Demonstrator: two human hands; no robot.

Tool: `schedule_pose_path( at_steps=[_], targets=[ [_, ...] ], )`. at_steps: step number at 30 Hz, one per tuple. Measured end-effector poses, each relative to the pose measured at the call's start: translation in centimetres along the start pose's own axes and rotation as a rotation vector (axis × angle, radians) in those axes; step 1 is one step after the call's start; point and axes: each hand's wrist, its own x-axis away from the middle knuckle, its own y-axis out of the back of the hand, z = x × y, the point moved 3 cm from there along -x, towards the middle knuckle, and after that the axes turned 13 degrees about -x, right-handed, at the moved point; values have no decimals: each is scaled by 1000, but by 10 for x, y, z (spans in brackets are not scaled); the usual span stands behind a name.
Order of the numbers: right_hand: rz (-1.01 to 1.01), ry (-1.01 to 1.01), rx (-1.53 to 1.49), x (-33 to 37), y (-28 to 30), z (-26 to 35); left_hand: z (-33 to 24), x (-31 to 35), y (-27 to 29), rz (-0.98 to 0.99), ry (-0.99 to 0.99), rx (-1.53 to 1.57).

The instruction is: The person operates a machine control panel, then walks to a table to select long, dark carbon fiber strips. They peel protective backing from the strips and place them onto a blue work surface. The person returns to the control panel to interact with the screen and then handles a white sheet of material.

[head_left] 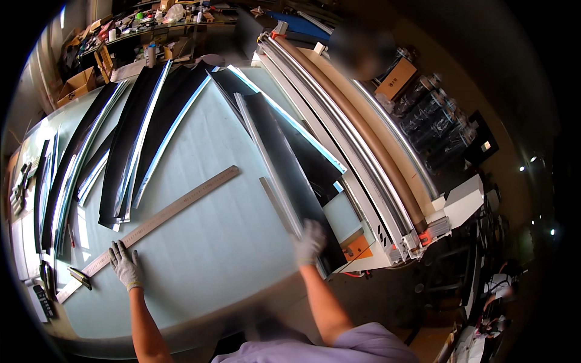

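My left hand [125, 265], in a pale work glove, lies flat with fingers apart on the table [200, 260]. Its fingertips reach the edge of a long steel ruler [193, 195], which runs diagonally across the pale green surface. A yellow-and-black utility knife [79, 277] lies by the ruler's near left end. Over at the right, my gloved right hand [310, 243] is smeared by motion at the near end of a long dark sheet strip [275, 151]. Whether its fingers grip the strip cannot be made out.
Several dark strips with shiny edges [130, 139] lie across the table's left and far parts. A long roller machine [357, 139] borders the right side. Beyond it are a cardboard box [396, 78] and plastic-wrapped rolls [439, 124]. A cluttered bench [163, 25] stands behind.
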Motion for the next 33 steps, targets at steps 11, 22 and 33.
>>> schedule_pose_path(
  at_steps=[11, 22, 33],
  targets=[
    [516, -435, -680, -21, 52, -192, -190, 100, 32, -154, -177, 515],
    [742, -679, -1542, -28, 65, -184, -461, 188, 68, -41, -1156, 318],
    [922, -386, -971, 18, 29, -111, -301, 153, 106, 310, -500, 482]
  ],
)
